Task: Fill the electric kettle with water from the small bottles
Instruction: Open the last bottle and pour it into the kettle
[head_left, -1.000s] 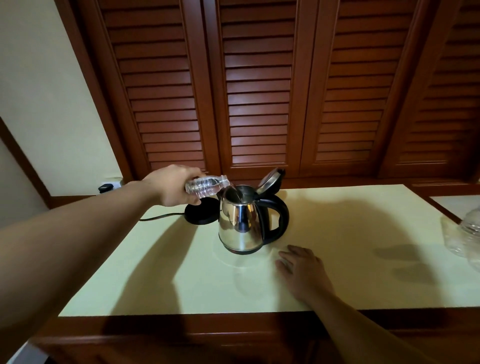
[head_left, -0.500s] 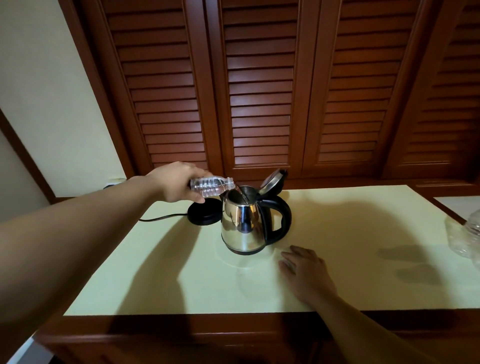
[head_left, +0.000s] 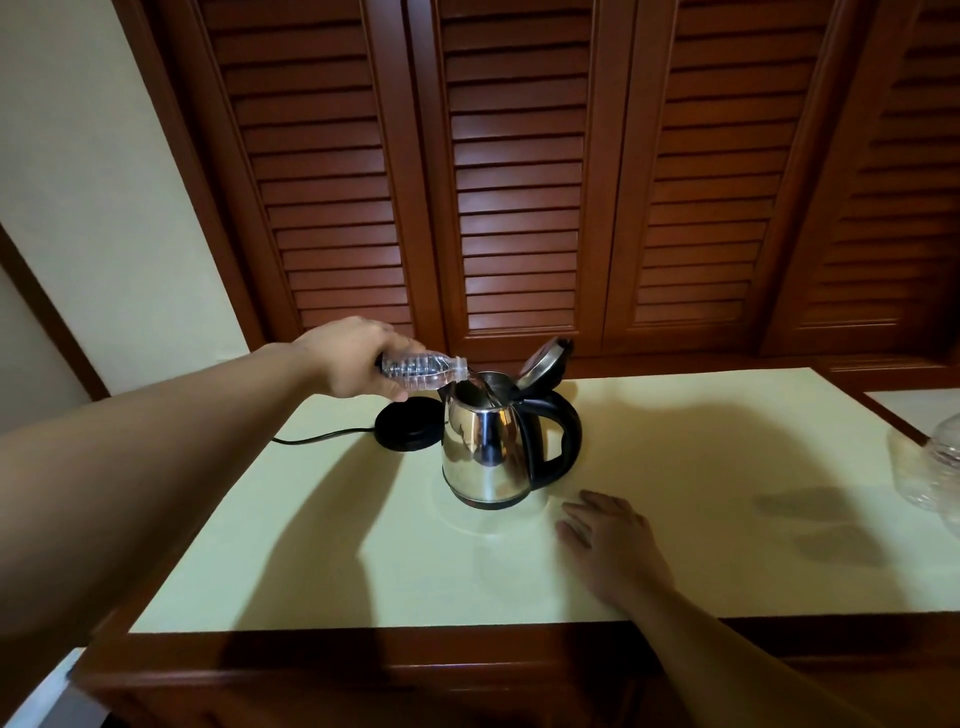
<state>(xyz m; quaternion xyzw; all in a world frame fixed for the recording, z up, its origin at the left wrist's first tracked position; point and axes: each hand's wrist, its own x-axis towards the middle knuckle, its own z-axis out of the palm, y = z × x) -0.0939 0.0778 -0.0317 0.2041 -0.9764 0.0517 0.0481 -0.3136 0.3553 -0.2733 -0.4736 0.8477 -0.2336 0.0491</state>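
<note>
Shutters (head_left: 519, 182) of dark wood back a pale counter (head_left: 727, 519). Kettle (head_left: 488, 452) stands near its middle, off the base (head_left: 408, 428), lid (head_left: 545, 361) tipped open. Left hand (head_left: 353, 358) grasps a bottle (head_left: 423, 370) by its bottom; its long axis lies nearly level, mouth pointing right over the kettle's opening, so the kettle sits just right of that hand. Right hand (head_left: 613, 543) rests flat and relaxed on the counter, in front of the kettle's handle and near it. More clear plastic (head_left: 935, 473) shows at the right edge.
</note>
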